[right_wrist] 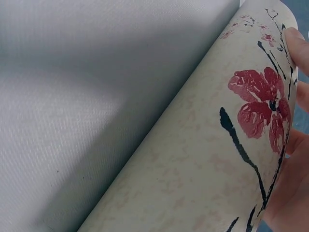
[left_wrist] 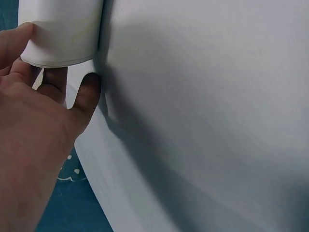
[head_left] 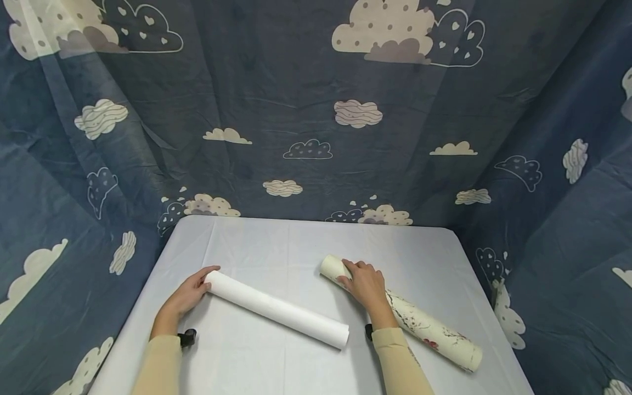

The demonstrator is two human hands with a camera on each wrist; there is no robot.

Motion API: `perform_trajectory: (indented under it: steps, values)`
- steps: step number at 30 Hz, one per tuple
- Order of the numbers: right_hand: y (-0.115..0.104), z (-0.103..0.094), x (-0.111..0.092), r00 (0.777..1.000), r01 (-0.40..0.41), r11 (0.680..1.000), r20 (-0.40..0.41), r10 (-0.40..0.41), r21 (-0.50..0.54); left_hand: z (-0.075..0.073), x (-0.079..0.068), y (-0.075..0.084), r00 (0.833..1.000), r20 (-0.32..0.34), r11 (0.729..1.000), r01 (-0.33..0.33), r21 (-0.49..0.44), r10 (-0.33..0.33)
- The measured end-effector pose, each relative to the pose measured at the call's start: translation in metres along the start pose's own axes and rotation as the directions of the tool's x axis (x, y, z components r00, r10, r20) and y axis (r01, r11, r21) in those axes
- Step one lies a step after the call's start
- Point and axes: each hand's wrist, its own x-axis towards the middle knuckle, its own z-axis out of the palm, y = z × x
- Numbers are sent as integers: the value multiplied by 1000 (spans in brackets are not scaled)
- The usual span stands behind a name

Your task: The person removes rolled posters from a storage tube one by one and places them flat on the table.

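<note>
A plain white paper roll [head_left: 278, 310] lies slantwise across the table, left of centre. My left hand [head_left: 185, 299] holds its far left end, with fingertips on its side and round the end rim in the left wrist view. To the right, a cream wallpaper roll [head_left: 439, 337] with dark branches and red flowers lies at a similar slant. My right hand [head_left: 367, 285] grips it near its far end from above, thumb on the near side. In the right wrist view a large red flower [right_wrist: 258, 104] shows on the wallpaper, with fingers along the right edge.
Both rolls rest on a table with a white cloth [head_left: 247, 367]. Dark blue curtains [head_left: 257, 99] printed with pale clouds hang behind the table and on both sides. A dark strap [head_left: 187, 338] sits at the left wrist.
</note>
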Motion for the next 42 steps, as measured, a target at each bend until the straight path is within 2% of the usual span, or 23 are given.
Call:
perform_trajectory:
  steps: [10, 33, 42]
  values:
    - [-2, -2, 0, 1000, -7, 1000, 9, 7, -8, 2, 9, 6, 1000, 17, 1000, -8, -14, 8]
    - [-4, -1, -3, 1000, 7, 1000, -14, -7, 8, 8, 7, 7, 999, 15, 999, 32, -25, -32]
    - [-2, -1, -3, 1000, 5, 1000, 8, -6, 28, 10, 8, 5, 999, 10, 999, 38, -29, -38]
